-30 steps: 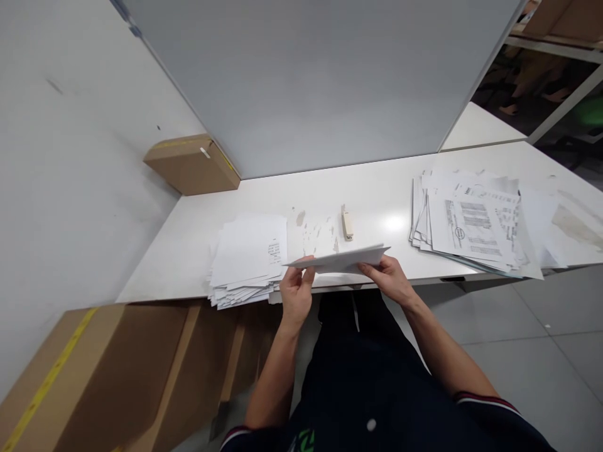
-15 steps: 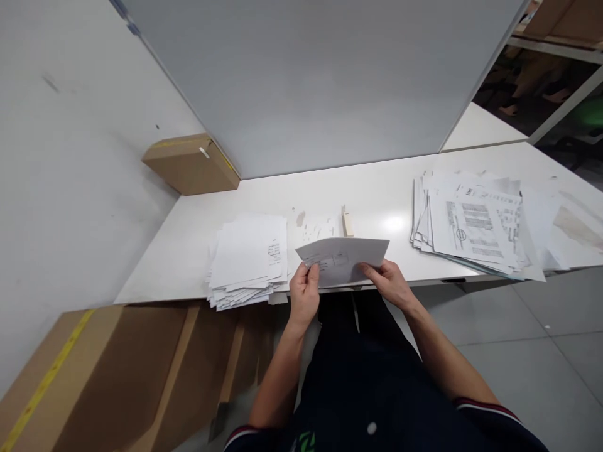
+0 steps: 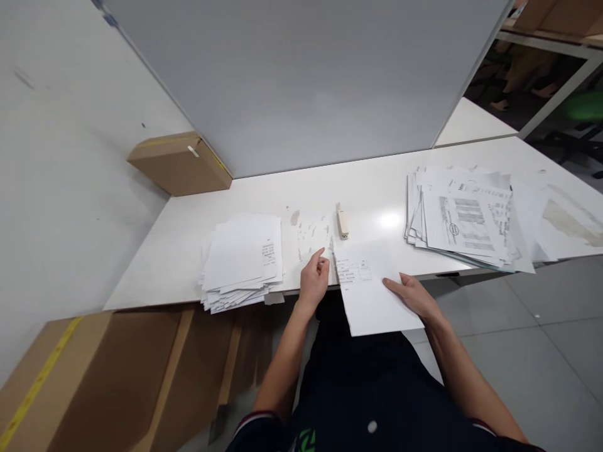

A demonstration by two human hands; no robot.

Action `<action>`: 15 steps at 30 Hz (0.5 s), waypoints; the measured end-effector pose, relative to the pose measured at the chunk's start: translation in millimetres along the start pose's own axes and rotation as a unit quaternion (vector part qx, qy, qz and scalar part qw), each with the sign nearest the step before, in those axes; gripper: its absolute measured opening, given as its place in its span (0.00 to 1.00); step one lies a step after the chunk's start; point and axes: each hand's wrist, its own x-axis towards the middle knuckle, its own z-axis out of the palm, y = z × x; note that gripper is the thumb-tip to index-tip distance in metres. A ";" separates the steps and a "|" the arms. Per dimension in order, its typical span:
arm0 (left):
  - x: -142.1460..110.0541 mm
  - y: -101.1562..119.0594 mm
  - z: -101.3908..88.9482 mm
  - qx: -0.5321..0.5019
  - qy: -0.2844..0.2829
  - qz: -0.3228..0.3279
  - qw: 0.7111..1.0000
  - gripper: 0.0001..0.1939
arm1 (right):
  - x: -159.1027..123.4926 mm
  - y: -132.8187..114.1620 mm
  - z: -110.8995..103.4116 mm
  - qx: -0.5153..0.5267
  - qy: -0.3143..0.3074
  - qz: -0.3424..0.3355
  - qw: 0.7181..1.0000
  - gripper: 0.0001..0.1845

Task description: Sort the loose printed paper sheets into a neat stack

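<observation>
A white printed sheet of paper (image 3: 372, 307), with a small table near its upper left, is held over the table's front edge. My right hand (image 3: 414, 295) grips its right side, thumb on top and fingers beneath. Whether there is more than one sheet cannot be made out. My left hand (image 3: 315, 280) is just left of the sheet, apart from it, fingers loosely curled with a gap at the thumb and nothing visible in them. Left of that hand lies a stack of papers (image 3: 240, 254). A small cream-coloured stapler-like tool (image 3: 342, 223) rests behind the sheet.
A spread pile of printed papers (image 3: 466, 220) lies on the right of the white table (image 3: 377, 182). A cardboard box (image 3: 181, 164) stands in the back left corner. Large open cartons (image 3: 108, 376) are below at the left. A grey panel (image 3: 306, 81) rises behind the table.
The paper was tilted up in both hands; now it is turned flatter, printed face up, and moved closer and rightward in my right hand. My left hand has let go of it.
</observation>
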 end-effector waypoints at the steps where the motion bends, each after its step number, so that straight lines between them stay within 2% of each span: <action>1: 6.4 -0.5 4.4 0.011 0.005 0.016 1.000 0.20 | 1.3 -2.3 -2.0 -0.005 0.011 0.000 1.000 0.22; 8: 40.7 -0.8 31.8 0.072 0.006 0.088 0.993 0.20 | 19.4 -18.6 -10.3 -0.069 0.058 -0.007 0.996 0.20; 15: 51.3 4.6 36.5 0.174 -0.007 0.102 0.979 0.22 | 29.4 -25.3 -10.9 -0.073 0.089 -0.017 0.993 0.17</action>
